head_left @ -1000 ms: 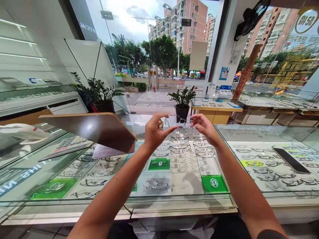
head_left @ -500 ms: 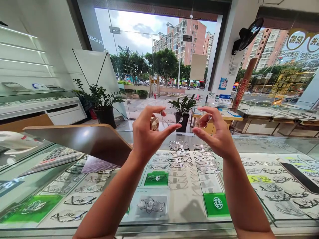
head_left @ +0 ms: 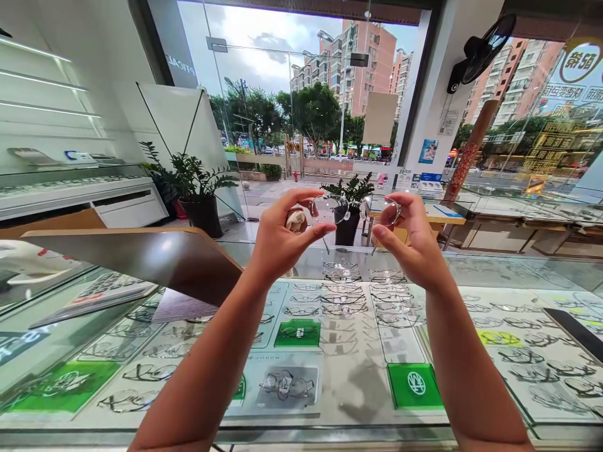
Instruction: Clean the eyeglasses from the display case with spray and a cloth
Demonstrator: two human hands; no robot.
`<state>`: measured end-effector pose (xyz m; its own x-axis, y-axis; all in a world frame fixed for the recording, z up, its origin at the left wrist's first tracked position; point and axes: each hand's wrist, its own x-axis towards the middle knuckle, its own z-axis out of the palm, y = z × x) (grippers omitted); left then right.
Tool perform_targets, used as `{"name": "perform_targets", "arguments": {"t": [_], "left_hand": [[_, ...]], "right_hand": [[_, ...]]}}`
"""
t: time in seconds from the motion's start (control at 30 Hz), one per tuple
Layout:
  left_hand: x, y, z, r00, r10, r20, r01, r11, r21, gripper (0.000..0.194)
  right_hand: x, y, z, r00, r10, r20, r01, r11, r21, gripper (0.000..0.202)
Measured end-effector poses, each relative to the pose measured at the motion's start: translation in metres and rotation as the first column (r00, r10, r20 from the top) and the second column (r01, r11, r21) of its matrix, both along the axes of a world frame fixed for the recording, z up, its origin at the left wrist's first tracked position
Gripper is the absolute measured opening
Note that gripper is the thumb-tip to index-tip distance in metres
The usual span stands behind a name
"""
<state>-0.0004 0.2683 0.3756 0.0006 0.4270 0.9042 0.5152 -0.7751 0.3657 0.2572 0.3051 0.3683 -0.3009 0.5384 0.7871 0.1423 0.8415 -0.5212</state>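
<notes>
A pair of thin-rimmed eyeglasses [head_left: 331, 211] with clear lenses is held up between my two hands, above the glass display counter. My left hand [head_left: 277, 238] grips the left side of the frame between thumb and fingers. A crumpled pale cloth [head_left: 296, 221] is tucked in the same palm. On the other side, my right hand [head_left: 417, 248] pinches the right rim, its fingers curled behind the lens. The temples are mostly hidden or too thin to follow.
Rows of spectacle frames [head_left: 343, 301] lie inside the glass counter below, with green cards [head_left: 414, 384] among them. At left a tilted brown board [head_left: 141, 251] stands near a calculator-like keypad [head_left: 101, 292]. A dark phone-like slab [head_left: 575, 333] lies at right. Beyond is a potted plant [head_left: 346, 223].
The eyeglasses have turned, so the rims and bridge show more plainly. Both hands keep their hold, and the view has shifted slightly.
</notes>
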Motion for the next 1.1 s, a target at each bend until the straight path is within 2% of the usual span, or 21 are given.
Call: {"name": "perform_targets", "arguments": {"t": [0.3, 0.7, 1.1], "left_hand": [[-0.009, 0.009, 0.001, 1.0, -0.027, 0.012, 0.027, 1.0, -0.008, 0.06], [0.001, 0.006, -0.001, 0.998, -0.014, 0.053, 0.014, 1.0, -0.001, 0.054], [0.005, 0.005, -0.003, 0.997, 0.017, 0.075, -0.017, 1.0, 0.004, 0.056]], "right_hand": [[0.003, 0.004, 0.002, 1.0, -0.021, 0.021, 0.02, 0.999, 0.038, 0.046], [0.008, 0.001, 0.005, 0.996, -0.087, 0.005, 0.086, 0.995, 0.054, 0.044], [0.007, 0.0, 0.004, 0.998, -0.065, -0.021, 0.065, 0.998, -0.001, 0.045]]}}
